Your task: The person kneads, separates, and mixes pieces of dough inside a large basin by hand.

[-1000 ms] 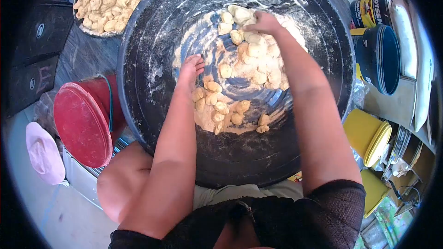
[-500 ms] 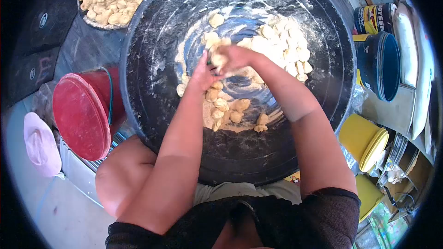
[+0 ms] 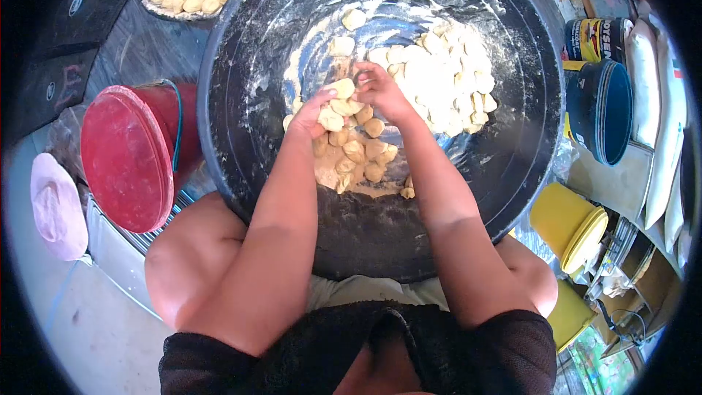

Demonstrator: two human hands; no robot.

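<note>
Since the frame before, when the two hands met over a lump, the right hand (image 3: 382, 92) has drawn a little apart, its fingers loosely bent and spread, though whether the fingertips touch anything cannot be told, while the left hand (image 3: 311, 115) stays half closed, cupping a few pale lumps (image 3: 341, 106). These are smooth, rounded and uneven, held above the black tub (image 3: 380, 230) over tan, powder-dusted lumps (image 3: 355, 151), with a brightly lit, cream heap (image 3: 453, 84) beyond to the right
</note>
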